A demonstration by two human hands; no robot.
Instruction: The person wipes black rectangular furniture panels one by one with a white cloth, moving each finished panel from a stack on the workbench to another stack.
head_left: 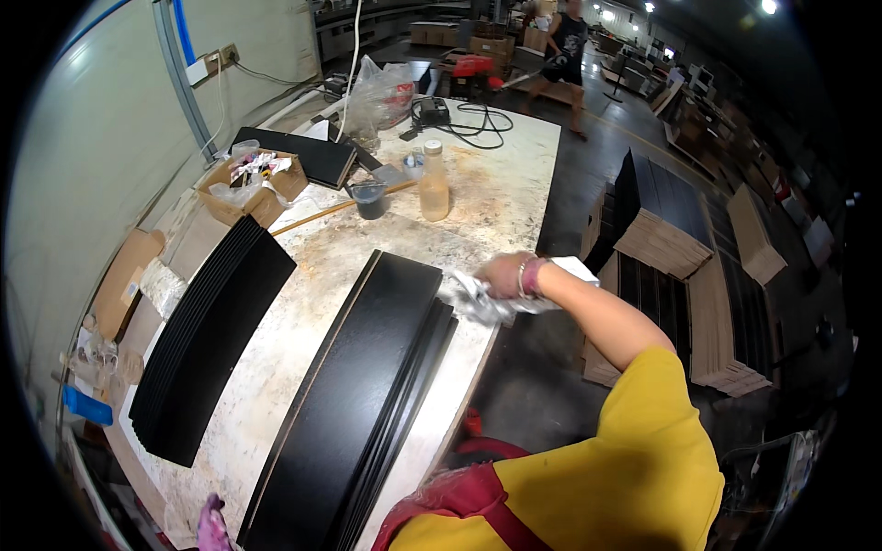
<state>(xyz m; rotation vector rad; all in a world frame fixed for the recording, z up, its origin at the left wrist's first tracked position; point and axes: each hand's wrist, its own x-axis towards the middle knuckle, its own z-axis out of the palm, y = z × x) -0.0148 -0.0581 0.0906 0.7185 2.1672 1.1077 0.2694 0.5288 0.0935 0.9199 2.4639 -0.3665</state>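
In the head view, a crumpled white cloth [482, 305] is gripped in my right hand [511, 275], which wears a reddish glove. The hand is off the far right corner of a stack of long black boards [354, 367], over the table's right edge. My left hand [212, 527], in a pink-and-purple stained glove, shows only in part at the lower edge. Its visible fingers point up, beside the near end of those boards. The top board has a pale strip along its left edge. A second stack of black boards [213, 344] lies farther left.
On the worktable [317, 220] stand a bottle [434, 184], a dark cup [369, 201], a stick [317, 217] and a cardboard box [254, 188]. A coiled black cable [491, 129] lies behind. Stacked boards [661, 225] stand on the floor at right; a person [568, 55] is beyond.
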